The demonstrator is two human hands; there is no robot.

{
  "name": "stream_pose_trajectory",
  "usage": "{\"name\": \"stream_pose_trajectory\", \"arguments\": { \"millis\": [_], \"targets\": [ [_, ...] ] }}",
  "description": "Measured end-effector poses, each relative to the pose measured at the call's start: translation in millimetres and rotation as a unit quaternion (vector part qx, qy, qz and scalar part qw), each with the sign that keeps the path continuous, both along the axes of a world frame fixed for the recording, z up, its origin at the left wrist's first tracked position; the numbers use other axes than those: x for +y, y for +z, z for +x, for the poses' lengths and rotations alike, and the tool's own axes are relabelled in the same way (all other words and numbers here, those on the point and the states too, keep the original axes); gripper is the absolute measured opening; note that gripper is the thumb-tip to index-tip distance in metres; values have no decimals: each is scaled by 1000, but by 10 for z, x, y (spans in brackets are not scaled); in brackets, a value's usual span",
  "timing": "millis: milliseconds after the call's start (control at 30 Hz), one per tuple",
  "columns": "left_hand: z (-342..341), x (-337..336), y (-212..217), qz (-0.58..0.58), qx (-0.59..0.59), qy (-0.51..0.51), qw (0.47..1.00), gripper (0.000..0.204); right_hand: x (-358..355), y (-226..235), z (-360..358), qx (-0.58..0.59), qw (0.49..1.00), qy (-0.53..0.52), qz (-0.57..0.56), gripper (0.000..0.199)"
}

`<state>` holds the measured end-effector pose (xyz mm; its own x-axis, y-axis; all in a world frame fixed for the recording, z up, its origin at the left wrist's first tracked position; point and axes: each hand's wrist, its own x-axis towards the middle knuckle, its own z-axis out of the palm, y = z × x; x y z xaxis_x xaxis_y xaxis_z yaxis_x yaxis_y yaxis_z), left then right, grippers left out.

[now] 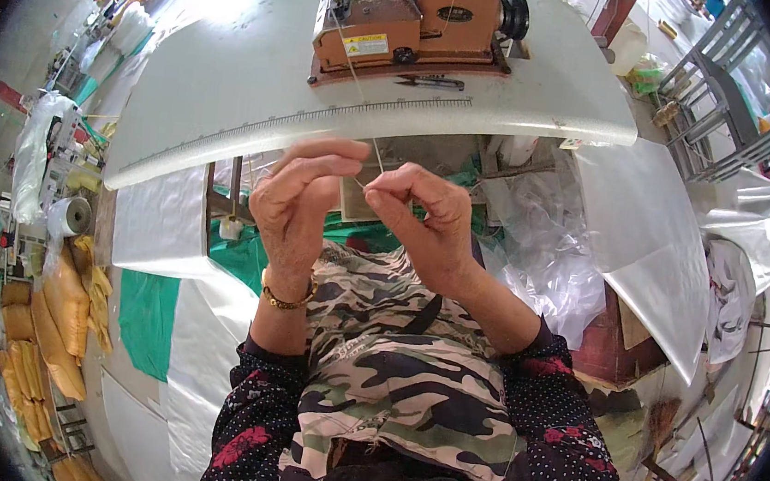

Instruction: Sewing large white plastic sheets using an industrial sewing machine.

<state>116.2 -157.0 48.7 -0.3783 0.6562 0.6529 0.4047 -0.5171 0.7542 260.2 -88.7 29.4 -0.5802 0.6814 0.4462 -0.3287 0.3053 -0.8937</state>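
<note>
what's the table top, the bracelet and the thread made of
Table top: looks like white laminate or painted board, smooth and matte, with a printed ruler along its edge. Bracelet on the left wrist: gold-coloured metal, shiny; real gold or plating cannot be told. Thread pinched by both hands: thin pale yarn, fibre unclear.

sleeves: dark, white dots, red flowers | apron: camouflage | left wrist: gold bracelet (285, 300)
</note>
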Motion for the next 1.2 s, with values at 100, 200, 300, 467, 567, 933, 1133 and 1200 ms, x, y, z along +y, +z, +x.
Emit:
{"name": "stream_pose_trajectory", "arguments": {
  "millis": [100, 200, 300, 467, 567, 933, 1133, 1200],
  "targets": [
    [-87, 65, 63, -70, 43, -33, 996, 59, 38, 29, 0, 32, 998, 4, 57, 5],
    [-309, 186, -5, -99, 70, -54, 991, 72, 122, 1, -83, 88, 991, -16, 101, 8],
    [-552, 269, -6, -105, 200, -10, 974, 62, 245, -8, -146, 127, 990, -39, 39, 8],
    [-916, 415, -52, -109, 284, 55, 951, 40, 524, 56, -436, 164, 983, -63, -59, 8],
    [-1011, 505, -40, -106, 323, 112, 934, 28, 761, 72, -660, 207, 973, -67, -75, 10],
    [-1533, 1011, -370, -2, 281, 261, 923, 13, 1822, -85, -1548, 106, 933, -285, 191, 10],
    [-1688, 1224, -515, 54, 266, 318, 909, 12, 2065, -126, -1772, 45, 862, -346, 368, 9],
    [-1733, 1264, -576, 63, 262, 327, 906, 12, 2097, -124, -1790, 43, 840, -355, 408, 10]
  ]
}}
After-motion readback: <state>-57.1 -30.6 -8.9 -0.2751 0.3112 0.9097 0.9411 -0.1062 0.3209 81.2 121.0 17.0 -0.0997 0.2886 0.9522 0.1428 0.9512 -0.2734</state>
